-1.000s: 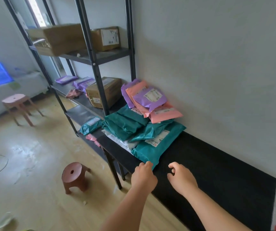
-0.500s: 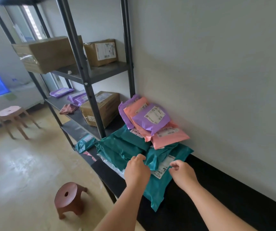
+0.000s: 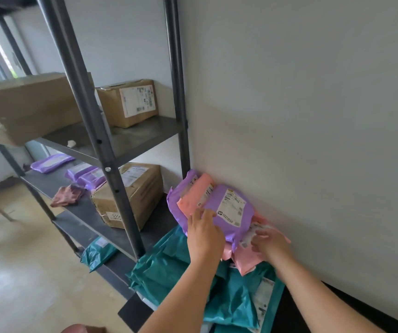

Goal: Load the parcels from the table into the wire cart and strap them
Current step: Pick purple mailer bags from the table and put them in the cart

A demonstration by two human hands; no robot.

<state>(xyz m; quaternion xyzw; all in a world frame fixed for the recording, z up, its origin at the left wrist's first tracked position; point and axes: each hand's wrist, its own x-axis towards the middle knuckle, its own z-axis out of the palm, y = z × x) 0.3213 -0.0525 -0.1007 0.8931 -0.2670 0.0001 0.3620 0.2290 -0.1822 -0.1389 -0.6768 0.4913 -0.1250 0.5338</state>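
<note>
A heap of soft mail parcels lies on the black table (image 3: pixel 298 308) against the wall. On top is a purple parcel (image 3: pixel 231 212) with a white label, over pink parcels (image 3: pixel 248 263); teal parcels (image 3: pixel 166 265) lie below and nearer to me. My left hand (image 3: pixel 204 234) lays its fingers on the purple parcel's left edge. My right hand (image 3: pixel 268 243) pinches the labelled edge of a pink parcel just right of the purple one. No wire cart is in view.
A dark metal shelf rack (image 3: pixel 111 169) stands left of the table and holds cardboard boxes (image 3: pixel 130 102), purple parcels (image 3: pixel 49 162), a crumpled cloth (image 3: pixel 67 195) and a teal parcel (image 3: pixel 97 252). The white wall runs along the right. A stool's top (image 3: pixel 75 329) shows at the bottom edge.
Both hands have moved from the table's front edge over the teal parcels up to the purple and pink parcels by the wall. My view has closed in on the heap.
</note>
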